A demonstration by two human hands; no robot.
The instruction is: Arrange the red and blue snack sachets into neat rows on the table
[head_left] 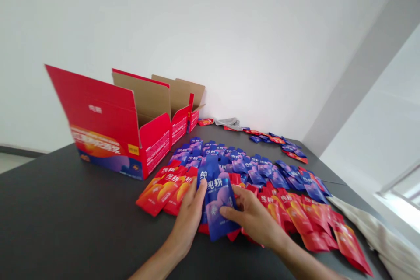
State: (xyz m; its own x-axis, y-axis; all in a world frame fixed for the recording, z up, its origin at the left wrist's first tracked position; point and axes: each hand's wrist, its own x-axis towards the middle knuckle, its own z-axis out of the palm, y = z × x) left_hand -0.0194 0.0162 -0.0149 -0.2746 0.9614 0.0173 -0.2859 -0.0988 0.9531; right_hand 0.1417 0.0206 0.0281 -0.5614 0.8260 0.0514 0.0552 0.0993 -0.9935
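White walls rise behind a dark table [65,218] that fills the lower part of the view. Near the middle of its near edge, both hands meet on a blue packet [219,203] lying on top of other packets. The left hand [189,218] rests its fingers along the packet's left edge, thumb up near the top corner, pinching that side. The right hand [252,215] grips the packet's right side, with the fingers curled over its face.

Just left of the hands, a short fan of red packets [166,188] lies flat, touching the blue one. To the right, a long row of red packets [315,218] overlaps toward the near right corner. Beyond the hands, a broad spread of blue packets [249,166] covers the middle of the table. Farther off, a smaller strip of mixed packets [278,142] runs along the far edge.

On the far left stands an open red cardboard box [111,131], flaps raised, with more open boxes [182,105] lined up behind it. A pale cloth [377,232] hangs off the right edge.
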